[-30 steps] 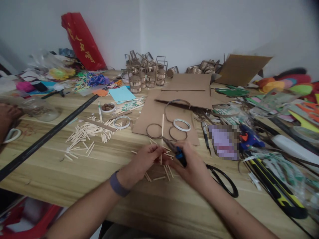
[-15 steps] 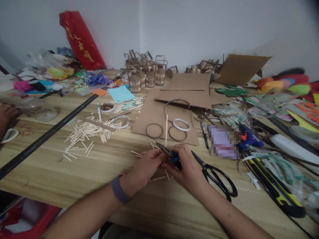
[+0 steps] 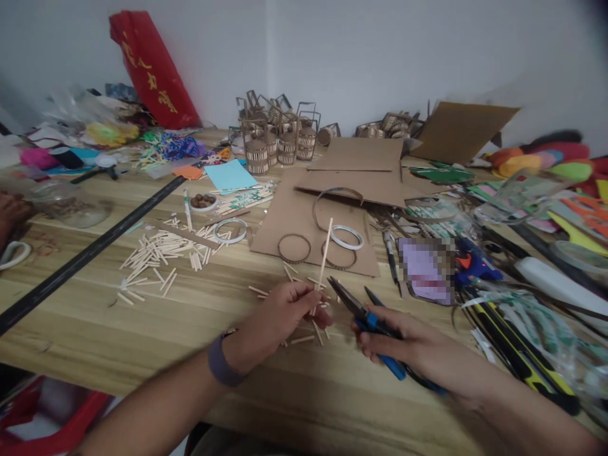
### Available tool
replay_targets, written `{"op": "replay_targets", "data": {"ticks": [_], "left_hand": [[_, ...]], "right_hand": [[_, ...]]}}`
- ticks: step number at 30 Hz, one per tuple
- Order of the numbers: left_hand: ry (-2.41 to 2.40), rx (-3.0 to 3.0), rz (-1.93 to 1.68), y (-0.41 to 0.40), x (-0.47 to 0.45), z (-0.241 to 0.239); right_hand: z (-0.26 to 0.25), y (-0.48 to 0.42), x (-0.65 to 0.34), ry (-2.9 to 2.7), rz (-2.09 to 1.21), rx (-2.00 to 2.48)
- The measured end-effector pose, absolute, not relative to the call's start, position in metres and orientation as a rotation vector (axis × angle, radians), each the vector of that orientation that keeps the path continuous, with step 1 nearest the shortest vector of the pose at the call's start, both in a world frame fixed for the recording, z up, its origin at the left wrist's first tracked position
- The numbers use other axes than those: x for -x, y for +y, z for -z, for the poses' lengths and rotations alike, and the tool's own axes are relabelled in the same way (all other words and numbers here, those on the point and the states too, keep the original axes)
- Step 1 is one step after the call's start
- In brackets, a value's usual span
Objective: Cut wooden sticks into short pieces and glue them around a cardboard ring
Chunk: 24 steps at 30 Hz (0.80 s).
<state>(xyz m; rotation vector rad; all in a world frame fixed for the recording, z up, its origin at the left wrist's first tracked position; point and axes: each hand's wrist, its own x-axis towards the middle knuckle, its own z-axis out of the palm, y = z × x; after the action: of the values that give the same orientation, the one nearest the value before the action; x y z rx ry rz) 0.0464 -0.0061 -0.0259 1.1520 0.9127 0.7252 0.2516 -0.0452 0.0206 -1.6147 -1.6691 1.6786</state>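
My left hand point(image 3: 297, 310) pinches a thin pale wooden stick point(image 3: 325, 253) that stands up from the fingers, leaning slightly right. In my right hand point(image 3: 394, 339) are pliers point(image 3: 363, 311) with blue handles and dark pointed jaws, aimed up and left, apart from the stick. Black scissors point(image 3: 373, 296) lie partly hidden behind the right hand. Short cut stick pieces point(image 3: 303, 340) are scattered under and around the left hand. Just beyond sit two thin brown rings point(image 3: 294, 261) and a white ring point(image 3: 346, 237) on cardboard point(image 3: 266, 237).
A heap of short sticks point(image 3: 156, 253) lies to the left, near a long black strip point(image 3: 95, 250). Small woven baskets point(image 3: 286, 149) stand at the back. A yellow-black utility knife point(image 3: 517, 348) and plastic wrappers crowd the right. Another person's hand point(image 3: 12, 215) shows at the far left.
My right hand has drawn the pliers away from the stick to the right and nearer to me. The stick in my left hand now leans right instead of standing straight.
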Motion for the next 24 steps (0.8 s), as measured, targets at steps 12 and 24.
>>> {"op": "replay_targets", "data": {"ticks": [12, 24], "left_hand": [[0.807, -1.287, -0.546, -0.013, -0.047, 0.025], [0.735, -1.226, -0.471, -0.014, -0.05, 0.031]], "right_hand": [[-0.026, -0.05, -0.246, -1.489, -1.891, 1.725], [-0.022, -0.042, -0.238, -1.513, -1.949, 1.619]]}}
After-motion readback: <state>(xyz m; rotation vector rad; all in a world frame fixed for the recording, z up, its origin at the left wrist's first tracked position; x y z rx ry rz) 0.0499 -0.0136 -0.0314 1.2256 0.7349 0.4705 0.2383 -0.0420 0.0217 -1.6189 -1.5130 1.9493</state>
